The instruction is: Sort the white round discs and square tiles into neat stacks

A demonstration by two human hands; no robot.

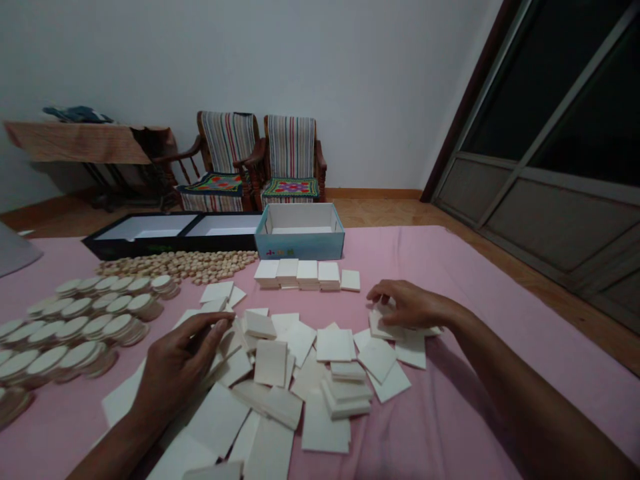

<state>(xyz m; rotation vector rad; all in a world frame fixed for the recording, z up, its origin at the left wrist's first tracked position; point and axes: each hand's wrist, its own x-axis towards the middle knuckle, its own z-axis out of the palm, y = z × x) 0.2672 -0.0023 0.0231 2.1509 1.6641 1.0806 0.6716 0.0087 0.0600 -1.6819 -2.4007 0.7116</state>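
A loose heap of thin white square wooden tiles [271,362] lies in front of me on the pink cloth. My left hand [175,360] is over the heap's left side, thumb and fingers drawn together; what is between them, if anything, is hidden. At the heap's right edge, my right hand [407,303] has its fingers bent around a small stack of square tiles [377,325], partly covered by the hand. Beyond the heap stands a row of neat tile stacks [287,273], with a lower stack [351,281] at its right end.
Stacks of round wooden discs [75,330] stand in rows at the left. Behind them lie many small wooden pieces [185,265]. A black two-part box [135,248] and a light blue box [300,245] sit at the back. Two wooden armchairs [290,147] stand beyond the pink cloth [480,300].
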